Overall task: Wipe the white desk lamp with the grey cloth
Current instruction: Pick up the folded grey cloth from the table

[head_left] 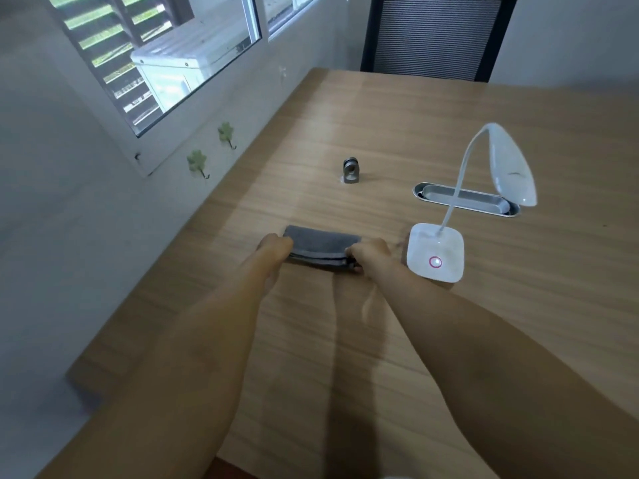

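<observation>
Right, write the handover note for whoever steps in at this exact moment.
Left hand: gripping the left end of the folded grey cloth.
Right hand: gripping its right end.
The cloth lies on the wooden desk, left of the white desk lamp, which stands upright, its base button glowing pink.
Done: cloth in hand.
Left: all the wiping; the cloth has not touched the lamp.
</observation>
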Tool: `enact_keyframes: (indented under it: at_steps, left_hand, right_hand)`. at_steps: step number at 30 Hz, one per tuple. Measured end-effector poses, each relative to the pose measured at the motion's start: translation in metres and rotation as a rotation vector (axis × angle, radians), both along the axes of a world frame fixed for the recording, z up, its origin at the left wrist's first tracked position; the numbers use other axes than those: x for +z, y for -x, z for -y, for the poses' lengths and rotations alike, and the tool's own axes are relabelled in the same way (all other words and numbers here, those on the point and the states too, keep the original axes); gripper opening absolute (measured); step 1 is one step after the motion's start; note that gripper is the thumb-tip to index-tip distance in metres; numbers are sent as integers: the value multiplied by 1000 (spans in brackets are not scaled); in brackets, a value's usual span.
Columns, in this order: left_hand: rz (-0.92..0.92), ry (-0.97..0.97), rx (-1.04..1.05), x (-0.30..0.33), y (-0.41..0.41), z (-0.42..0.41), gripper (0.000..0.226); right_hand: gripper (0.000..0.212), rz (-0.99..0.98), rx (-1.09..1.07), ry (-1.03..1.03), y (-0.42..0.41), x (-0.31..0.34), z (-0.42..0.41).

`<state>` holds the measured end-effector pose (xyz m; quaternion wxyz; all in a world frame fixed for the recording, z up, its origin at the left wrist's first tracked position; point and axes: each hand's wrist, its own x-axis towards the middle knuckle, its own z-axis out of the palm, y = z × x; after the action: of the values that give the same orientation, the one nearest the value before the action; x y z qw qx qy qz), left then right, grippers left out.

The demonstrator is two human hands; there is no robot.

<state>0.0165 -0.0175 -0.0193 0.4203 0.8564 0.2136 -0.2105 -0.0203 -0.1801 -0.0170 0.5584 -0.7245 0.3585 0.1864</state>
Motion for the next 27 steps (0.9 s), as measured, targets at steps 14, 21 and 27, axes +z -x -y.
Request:
enact_keyframes:
  at_steps: [14, 21, 27]
  left_hand:
    - [-8, 379, 183, 3, -7, 1, 33]
    - [-198, 387, -145, 24, -1, 26, 21]
    - [-364, 421, -437, 26, 12, 68, 20]
  right_hand:
    - [4, 43, -148, -277, 5, 15, 13]
    - [8, 154, -295, -425, 49, 27, 73]
    - [14, 223, -474, -483, 93, 23, 122]
